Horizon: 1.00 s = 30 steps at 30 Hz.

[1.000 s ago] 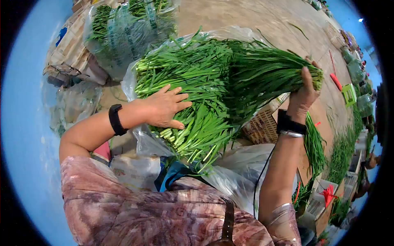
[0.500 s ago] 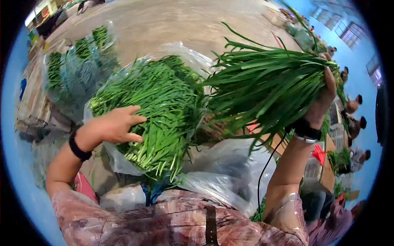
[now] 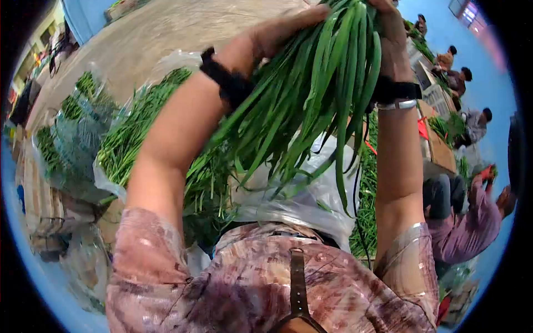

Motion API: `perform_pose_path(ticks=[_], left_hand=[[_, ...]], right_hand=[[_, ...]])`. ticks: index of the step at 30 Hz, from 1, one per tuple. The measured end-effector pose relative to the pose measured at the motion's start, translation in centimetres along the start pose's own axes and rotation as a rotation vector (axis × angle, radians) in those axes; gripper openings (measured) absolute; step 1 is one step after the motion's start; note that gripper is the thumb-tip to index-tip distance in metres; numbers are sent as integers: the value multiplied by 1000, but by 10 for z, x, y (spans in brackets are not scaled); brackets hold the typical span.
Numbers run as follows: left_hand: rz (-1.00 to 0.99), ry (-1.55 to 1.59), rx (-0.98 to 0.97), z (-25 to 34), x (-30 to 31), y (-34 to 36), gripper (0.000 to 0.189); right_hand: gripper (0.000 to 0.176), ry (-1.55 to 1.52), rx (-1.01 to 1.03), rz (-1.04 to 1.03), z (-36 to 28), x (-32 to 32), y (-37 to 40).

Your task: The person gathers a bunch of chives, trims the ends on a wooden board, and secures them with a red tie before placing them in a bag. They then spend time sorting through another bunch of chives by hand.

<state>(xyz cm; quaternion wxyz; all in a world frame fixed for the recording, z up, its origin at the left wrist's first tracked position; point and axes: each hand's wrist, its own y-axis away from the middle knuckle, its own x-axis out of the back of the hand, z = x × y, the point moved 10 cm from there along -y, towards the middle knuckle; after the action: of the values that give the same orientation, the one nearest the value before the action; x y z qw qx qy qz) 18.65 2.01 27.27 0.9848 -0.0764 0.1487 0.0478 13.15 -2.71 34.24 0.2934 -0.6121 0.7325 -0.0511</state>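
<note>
A bunch of garlic chives (image 3: pixel 327 83), with long flat green leaves, hangs at the top centre, leaf tips down towards my body. My right hand (image 3: pixel 391 41) grips its upper end from the right; the fingertips are partly cut off by the frame's top edge. From the left, my left hand (image 3: pixel 277 30) reaches to the same end, its blurred fingers pressed against the stems and partly hidden by leaves. Below my left forearm lies a large pile of chives (image 3: pixel 141 127) in a clear plastic bag (image 3: pixel 108 180).
Another bag of greens (image 3: pixel 78 127) stands at the left beside stacked cardboard (image 3: pixel 41 191). White plastic sheeting (image 3: pixel 294 202) lies before my waist, with loose greens (image 3: pixel 363 205) to its right. A person in a purple top (image 3: pixel 463 233) and several others sit along the right.
My left hand has risen from the chive pile to the bunch. My right hand has drawn the bunch up and leftward, and its leaves now hang down instead of pointing left.
</note>
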Motion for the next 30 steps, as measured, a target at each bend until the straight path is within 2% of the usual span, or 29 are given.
perform_pose_path(ticks=[1, 3, 4, 5, 7, 8, 9, 10, 11, 12, 13, 14, 15, 17, 20, 23, 25, 26, 30], left_hand=[[-316, 230, -68, -30, -12, -18, 63], [-311, 422, -88, -61, -33, -14, 77], [-311, 366, -118, -76, -39, -8, 84], [-309, 309, -145, -90, -41, 0, 91], [-288, 373, -120, -117, -47, 17, 98], [-262, 495, -70, -132, -52, 26, 99], [-230, 617, -12, -148, -57, 34, 99], [-218, 719, 41, -160, -61, 36, 100], [-186, 687, 85, -174, -62, 39, 99], [-154, 655, 130, -189, -64, 43, 98], [-157, 822, 218, -201, -77, 50, 92], [-160, 908, 286, -214, -82, 55, 87], [-161, 997, 354, -222, -90, 58, 82], [-20, 1051, 438, -235, -95, 64, 71], [-45, 950, 401, -284, -85, 47, 53], [-161, 892, 454, -291, -98, 37, 54], [-297, 807, 425, -254, -122, 30, 56], [-243, 684, 464, -253, -124, 27, 60], [-424, 710, 384, -233, -147, 6, 60]], right_hand=[[22, 19, 12, 63, -4, 12, 6], [20, 50, 26, 196, -4, 49, 15], [19, 2, -49, 195, 5, 75, 16], [21, 12, 10, 213, 4, 99, 26], [18, 16, -99, 371, 25, 132, 49], [19, 83, 105, 375, 21, 134, 68], [17, 76, 22, 380, 40, 162, 63], [15, 348, 209, 394, 36, 158, 81], [13, 630, 389, 392, 29, 144, 100], [10, 336, 64, 469, 59, 177, 89], [8, 24, -248, 522, 93, 197, 87], [8, -106, -207, 548, 107, 204, 91], [9, -18, -248, 675, 98, 194, 103], [10, -98, -282, 636, 118, 214, 106], [10, -153, -275, 627, 119, 225, 115], [11, -160, -240, 637, 102, 241, 136], [11, -144, -175, 667, 66, 233, 143], [11, -145, -144, 666, 51, 232, 145], [12, -43, -116, 633, 3, 224, 154]])
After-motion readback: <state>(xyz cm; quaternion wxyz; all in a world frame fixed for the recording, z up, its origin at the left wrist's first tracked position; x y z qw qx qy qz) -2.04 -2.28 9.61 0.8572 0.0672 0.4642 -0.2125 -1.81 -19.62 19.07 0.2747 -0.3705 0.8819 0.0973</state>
